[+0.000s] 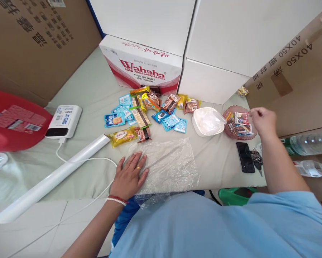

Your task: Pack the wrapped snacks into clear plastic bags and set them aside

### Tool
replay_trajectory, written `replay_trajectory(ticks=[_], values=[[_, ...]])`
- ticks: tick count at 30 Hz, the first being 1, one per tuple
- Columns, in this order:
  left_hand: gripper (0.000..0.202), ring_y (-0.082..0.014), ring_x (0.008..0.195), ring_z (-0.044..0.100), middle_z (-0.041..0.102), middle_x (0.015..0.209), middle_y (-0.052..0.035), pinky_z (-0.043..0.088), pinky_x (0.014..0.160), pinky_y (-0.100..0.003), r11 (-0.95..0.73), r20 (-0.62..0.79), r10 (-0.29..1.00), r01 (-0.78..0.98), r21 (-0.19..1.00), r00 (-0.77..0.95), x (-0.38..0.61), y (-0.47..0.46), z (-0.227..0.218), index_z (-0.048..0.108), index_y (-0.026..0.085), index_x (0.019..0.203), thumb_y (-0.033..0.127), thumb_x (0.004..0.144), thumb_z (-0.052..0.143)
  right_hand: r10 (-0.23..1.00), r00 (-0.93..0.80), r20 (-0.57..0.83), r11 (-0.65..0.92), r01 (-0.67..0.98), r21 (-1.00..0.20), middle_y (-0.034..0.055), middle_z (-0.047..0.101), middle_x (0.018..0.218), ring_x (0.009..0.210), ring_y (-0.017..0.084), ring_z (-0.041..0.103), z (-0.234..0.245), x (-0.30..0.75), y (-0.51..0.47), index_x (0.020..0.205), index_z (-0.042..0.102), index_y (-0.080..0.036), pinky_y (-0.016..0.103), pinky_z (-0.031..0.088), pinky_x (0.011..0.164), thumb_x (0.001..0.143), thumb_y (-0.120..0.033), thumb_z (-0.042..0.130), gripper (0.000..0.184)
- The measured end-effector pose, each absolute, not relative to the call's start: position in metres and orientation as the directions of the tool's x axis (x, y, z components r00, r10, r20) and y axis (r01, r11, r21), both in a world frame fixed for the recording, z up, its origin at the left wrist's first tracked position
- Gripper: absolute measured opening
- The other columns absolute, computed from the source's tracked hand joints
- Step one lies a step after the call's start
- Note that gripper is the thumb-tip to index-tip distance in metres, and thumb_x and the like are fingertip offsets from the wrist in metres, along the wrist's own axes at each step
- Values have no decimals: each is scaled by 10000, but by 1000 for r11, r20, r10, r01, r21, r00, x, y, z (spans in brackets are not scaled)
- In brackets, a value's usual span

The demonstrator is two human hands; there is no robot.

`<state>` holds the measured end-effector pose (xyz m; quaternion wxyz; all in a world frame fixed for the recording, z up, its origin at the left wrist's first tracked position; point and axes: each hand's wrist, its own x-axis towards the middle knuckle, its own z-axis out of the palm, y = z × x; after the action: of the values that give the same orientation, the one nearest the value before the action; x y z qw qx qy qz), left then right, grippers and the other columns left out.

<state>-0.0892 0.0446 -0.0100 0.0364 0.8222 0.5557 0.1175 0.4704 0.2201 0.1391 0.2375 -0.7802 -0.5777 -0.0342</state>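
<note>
My left hand lies flat with its fingers spread, at the left edge of a clear plastic bag on the cloth. Over the right rim of a pinkish bowl my right hand is closed in a pinch; whatever is between the fingertips is too small to make out. Several wrapped snacks sit inside that bowl. Left of it stands a white plastic tub with clear film in it. Beyond the bag, yellow and brown snack packets and blue sachets are heaped loosely.
A Wahaha carton stands behind the snacks. At left are a white device with a cable, a white tube and a red jug. A black phone-like object and keys lie near bottles at right.
</note>
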Motion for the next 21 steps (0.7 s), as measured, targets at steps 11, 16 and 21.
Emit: replay_trajectory(ticks=[11, 16, 21], values=[[552, -326, 1466, 465, 480, 1598, -158, 206, 1242, -571, -375, 155, 924, 911, 174, 351, -88, 44, -12, 519, 186, 1510, 431, 1027, 415, 936, 236, 262, -204, 968, -144, 175, 682, 1096, 963, 299, 634, 23, 478, 127, 1164, 729, -153, 433, 519, 886, 911, -390, 519, 405], [541, -325, 1466, 464, 483, 1597, -151, 210, 1237, -572, -365, 141, 929, 914, 180, 343, -86, 44, -10, 537, 193, 1494, 438, 1028, 413, 897, 328, 297, -263, 935, -237, 149, 674, 973, 922, 287, 599, 21, 494, 166, 975, 735, -164, 440, 493, 906, 846, -306, 518, 290], [540, -316, 1483, 446, 450, 1622, -135, 195, 1247, -571, -352, 125, 935, 912, 210, 332, -86, 44, -9, 521, 229, 1511, 441, 1023, 428, 868, 422, 264, -349, 894, -282, 179, 651, 978, 920, 298, 598, 49, 497, 200, 965, 730, -141, 459, 468, 886, 792, -213, 549, 260]])
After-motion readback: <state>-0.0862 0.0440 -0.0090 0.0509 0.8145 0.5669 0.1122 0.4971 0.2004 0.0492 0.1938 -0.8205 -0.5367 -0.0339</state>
